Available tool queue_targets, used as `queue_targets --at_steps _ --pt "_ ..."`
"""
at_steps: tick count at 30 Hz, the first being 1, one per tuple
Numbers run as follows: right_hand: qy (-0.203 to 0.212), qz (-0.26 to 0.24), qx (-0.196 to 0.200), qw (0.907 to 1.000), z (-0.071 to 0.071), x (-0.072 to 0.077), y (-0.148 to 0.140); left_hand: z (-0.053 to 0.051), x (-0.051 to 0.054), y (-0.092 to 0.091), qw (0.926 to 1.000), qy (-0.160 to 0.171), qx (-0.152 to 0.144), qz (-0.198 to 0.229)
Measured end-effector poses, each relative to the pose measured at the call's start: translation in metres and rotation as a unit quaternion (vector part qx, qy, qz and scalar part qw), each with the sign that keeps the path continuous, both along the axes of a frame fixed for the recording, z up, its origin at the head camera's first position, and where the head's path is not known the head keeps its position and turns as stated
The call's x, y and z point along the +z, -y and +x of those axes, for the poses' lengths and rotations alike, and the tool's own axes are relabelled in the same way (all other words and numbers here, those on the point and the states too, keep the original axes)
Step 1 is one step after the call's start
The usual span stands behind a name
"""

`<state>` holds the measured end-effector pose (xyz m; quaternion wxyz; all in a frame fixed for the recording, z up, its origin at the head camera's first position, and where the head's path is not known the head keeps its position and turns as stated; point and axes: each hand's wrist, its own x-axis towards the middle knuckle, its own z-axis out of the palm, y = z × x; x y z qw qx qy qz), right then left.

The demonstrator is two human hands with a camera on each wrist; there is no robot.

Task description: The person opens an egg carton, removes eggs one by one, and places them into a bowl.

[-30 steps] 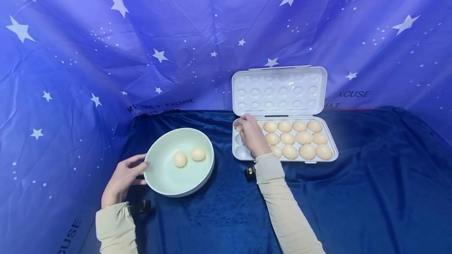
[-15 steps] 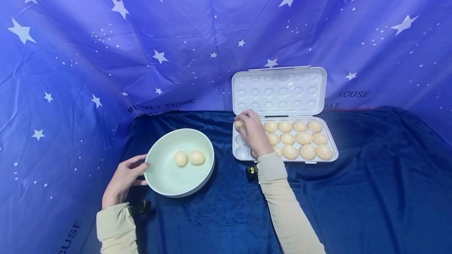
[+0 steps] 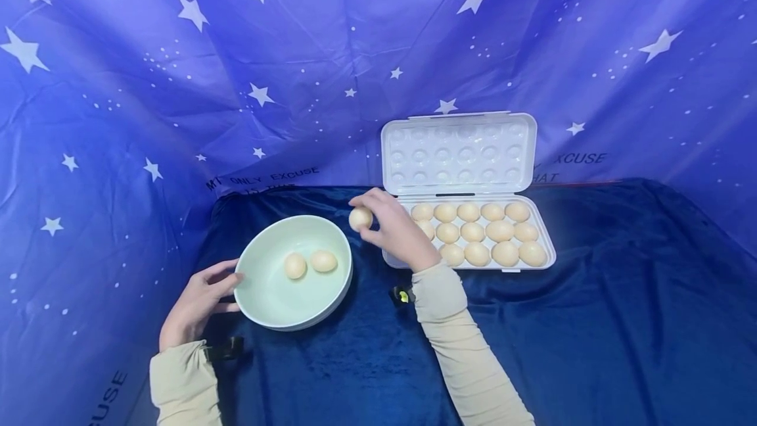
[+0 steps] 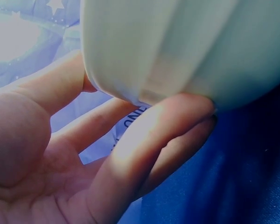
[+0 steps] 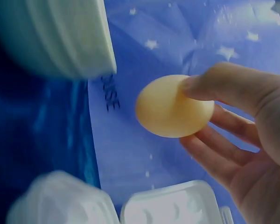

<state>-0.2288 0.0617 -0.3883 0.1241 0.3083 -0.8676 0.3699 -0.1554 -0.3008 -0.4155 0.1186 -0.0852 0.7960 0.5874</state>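
Note:
Between thumb and fingers, my right hand [image 3: 397, 225] pinches an egg [image 3: 360, 218] in the air, between the bowl and the carton; the right wrist view shows the same egg [image 5: 170, 106] at the fingertips. My left hand [image 3: 198, 301] grips the left side of a pale green bowl [image 3: 284, 301], thumb at the rim and fingers against the outer wall [image 4: 177, 51]. Two eggs [image 3: 295, 265] lie side by side in the bowl. At the right, a white carton [image 3: 551, 256] stands with its lid raised, several eggs [image 3: 476, 254] in its cups; my right hand and forearm hide part of its left end.
Dark blue cloth [image 3: 568, 340] covers the table. Behind and at the left hangs a blue-purple curtain [image 3: 319, 31] with white stars. The carton's raised lid [image 3: 461, 153] stands close to the curtain at the back.
My right hand has lifted an egg from the carton's back left corner and moved left with it towards the bowl. The left hand keeps its grip; the two eggs in the bowl have shifted slightly.

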Motion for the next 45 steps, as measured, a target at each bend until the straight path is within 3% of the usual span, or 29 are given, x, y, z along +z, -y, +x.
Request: queue_targets --at_steps 6,17,22,28,37,45 --pt "-0.005 0.027 0.045 0.9986 0.006 0.003 0.017 -0.001 0.0 0.0 1.0 0.002 0.001 0.002" --pt "0.022 0.06 0.074 0.9952 0.014 0.003 0.033 -0.001 0.002 0.001 0.9999 0.002 0.006 -0.011" --pt "0.003 0.111 0.079 0.9907 0.018 -0.001 0.045 -0.001 0.003 -0.001 1.0 0.002 0.005 -0.006" --pt "-0.039 0.178 0.06 0.9814 0.024 -0.007 0.056 -0.002 0.002 -0.003 1.0 0.004 -0.001 0.006" --pt "-0.034 0.231 0.026 0.972 0.033 -0.011 0.069 -0.001 0.001 -0.001 1.0 0.006 0.002 0.004" --pt "-0.072 0.271 0.0 0.9599 0.038 -0.018 0.078 0.0 0.001 0.0 1.0 0.006 0.003 0.002"
